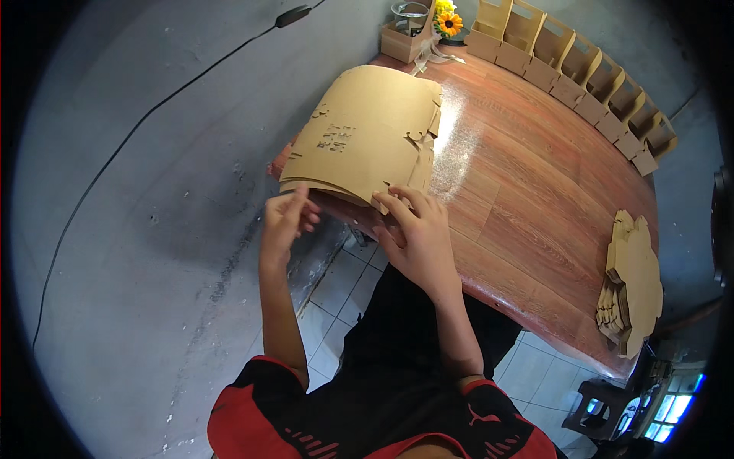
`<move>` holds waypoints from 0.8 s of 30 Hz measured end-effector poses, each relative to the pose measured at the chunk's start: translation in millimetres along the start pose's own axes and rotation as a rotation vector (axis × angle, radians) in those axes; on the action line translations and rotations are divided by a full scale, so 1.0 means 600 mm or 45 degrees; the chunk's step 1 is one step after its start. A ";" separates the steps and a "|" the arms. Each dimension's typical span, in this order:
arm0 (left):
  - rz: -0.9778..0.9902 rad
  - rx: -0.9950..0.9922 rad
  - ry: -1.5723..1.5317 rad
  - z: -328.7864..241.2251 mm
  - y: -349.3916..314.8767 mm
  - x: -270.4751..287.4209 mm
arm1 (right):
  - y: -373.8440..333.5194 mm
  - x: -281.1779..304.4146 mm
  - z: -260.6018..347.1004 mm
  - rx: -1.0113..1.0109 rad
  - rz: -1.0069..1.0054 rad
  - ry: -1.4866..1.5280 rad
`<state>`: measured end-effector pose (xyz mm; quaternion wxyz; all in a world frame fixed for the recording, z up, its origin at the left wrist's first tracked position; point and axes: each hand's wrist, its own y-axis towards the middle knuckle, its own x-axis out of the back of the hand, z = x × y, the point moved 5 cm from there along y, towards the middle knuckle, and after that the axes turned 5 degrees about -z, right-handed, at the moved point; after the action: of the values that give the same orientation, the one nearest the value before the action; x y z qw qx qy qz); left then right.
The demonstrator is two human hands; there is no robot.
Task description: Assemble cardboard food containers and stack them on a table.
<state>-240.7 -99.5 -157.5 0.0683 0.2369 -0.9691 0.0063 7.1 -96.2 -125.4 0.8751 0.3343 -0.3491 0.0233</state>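
A stack of flat brown cardboard sheets [375, 115] with cut slots and notches lies at the table's left end, its near edge bowed. My left hand [284, 222] is at the near left corner, one finger stretched up to the sheet edge and the others loosely bent apart. At the near right corner, my right hand [417, 233] rests its fingertips on the cardboard. Its thumb points lower, spread away from the fingers. Neither hand visibly grasps a sheet.
Several assembled cardboard holders [566, 80] line the far edge of the wooden table [527, 191]. A cardboard box [399, 42] with a clear cup stands beside artificial flowers [449, 24]. Cut cardboard pieces [638, 283] are piled at the right edge. A grey wall [153, 191] borders the left.
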 end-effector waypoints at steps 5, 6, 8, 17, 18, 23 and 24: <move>0.005 0.055 -0.135 0.001 0.009 -0.040 | 0.000 -0.002 -0.002 -0.002 -0.042 0.002; -0.028 0.042 -0.204 0.004 0.010 -0.046 | 0.001 -0.002 0.000 -0.003 -0.056 0.001; -0.078 0.064 -0.388 0.006 0.013 -0.055 | 0.009 -0.005 0.002 -0.056 -0.034 0.038; -0.448 -0.411 -0.495 -0.094 -0.009 -0.125 | 0.100 0.020 0.043 0.067 -0.228 -0.332; -0.395 -0.543 -0.424 -0.116 -0.016 -0.138 | 0.113 0.024 0.046 0.121 -0.226 -0.365; 0.006 -0.928 -0.162 -0.195 -0.042 -0.201 | 0.135 0.056 0.010 -0.071 -0.325 -0.099; 0.117 -0.933 -0.062 -0.201 -0.042 -0.215 | 0.128 0.069 -0.003 -0.085 -0.375 -0.098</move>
<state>-99.9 -57.4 -56.0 0.1251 0.1531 -0.9179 -0.3439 18.7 -43.4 -56.9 0.8656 0.3532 -0.3303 -0.1298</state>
